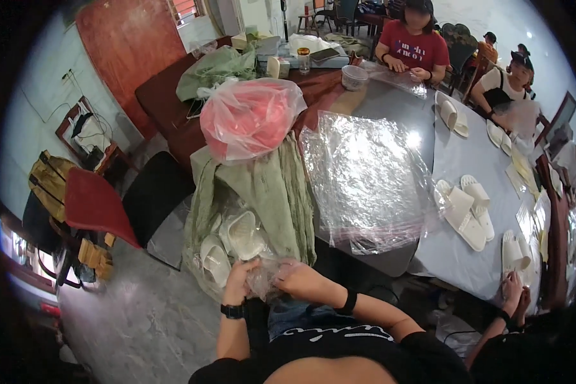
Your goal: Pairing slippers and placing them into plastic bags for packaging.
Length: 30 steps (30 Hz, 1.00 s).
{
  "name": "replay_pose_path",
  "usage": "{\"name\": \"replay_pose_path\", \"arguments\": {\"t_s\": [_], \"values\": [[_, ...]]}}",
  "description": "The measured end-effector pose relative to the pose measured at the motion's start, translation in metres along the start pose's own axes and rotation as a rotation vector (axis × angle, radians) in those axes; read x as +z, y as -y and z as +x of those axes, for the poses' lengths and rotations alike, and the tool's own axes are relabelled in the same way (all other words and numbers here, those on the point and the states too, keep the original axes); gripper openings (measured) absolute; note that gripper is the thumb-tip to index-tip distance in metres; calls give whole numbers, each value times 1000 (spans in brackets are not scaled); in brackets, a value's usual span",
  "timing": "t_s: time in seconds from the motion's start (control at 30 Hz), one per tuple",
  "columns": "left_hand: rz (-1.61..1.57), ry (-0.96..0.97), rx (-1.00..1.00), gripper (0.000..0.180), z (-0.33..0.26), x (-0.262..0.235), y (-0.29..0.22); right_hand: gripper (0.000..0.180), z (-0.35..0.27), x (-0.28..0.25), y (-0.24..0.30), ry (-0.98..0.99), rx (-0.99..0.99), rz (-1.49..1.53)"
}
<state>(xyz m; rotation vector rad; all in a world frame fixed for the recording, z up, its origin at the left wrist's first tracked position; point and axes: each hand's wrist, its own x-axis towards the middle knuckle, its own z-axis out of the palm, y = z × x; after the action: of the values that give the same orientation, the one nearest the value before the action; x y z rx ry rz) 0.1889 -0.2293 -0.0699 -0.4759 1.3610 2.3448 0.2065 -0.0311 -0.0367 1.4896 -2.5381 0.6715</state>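
Close to my body, my left hand and my right hand are both closed on a crumpled clear plastic bag bunched between them. The fingertips are partly hidden by the film. Just beyond my hands lies a white slide slipper in the mouth of a pale green woven sack. Another white slipper rests beside it, nearer my left hand. Whether either slipper sits inside clear film I cannot tell.
A clear bag with pink contents sits atop the sack. Flat clear plastic bags are stacked on the grey table to the right. Pairs of white slippers lie further right, where several people work. A red and black chair stands left.
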Motion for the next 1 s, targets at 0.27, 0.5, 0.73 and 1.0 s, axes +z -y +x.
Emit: {"name": "replay_pose_path", "arguments": {"t_s": [0.27, 0.5, 0.73, 1.0], "values": [[769, -145, 229, 47, 68, -38, -12, 10, -1, -11, 9, -64, -26, -67], [1860, -553, 312, 64, -8, -20, -41, 18, -6, -18, 6, -203, -24, -36], [736, -515, -226, 57, 32, -139, -13, 22, -10, -20, 4, -229, -57, 21], [-2, -441, -48, 57, 25, -170, 12, 25, -13, -19, 5, -134, -24, 82]]}}
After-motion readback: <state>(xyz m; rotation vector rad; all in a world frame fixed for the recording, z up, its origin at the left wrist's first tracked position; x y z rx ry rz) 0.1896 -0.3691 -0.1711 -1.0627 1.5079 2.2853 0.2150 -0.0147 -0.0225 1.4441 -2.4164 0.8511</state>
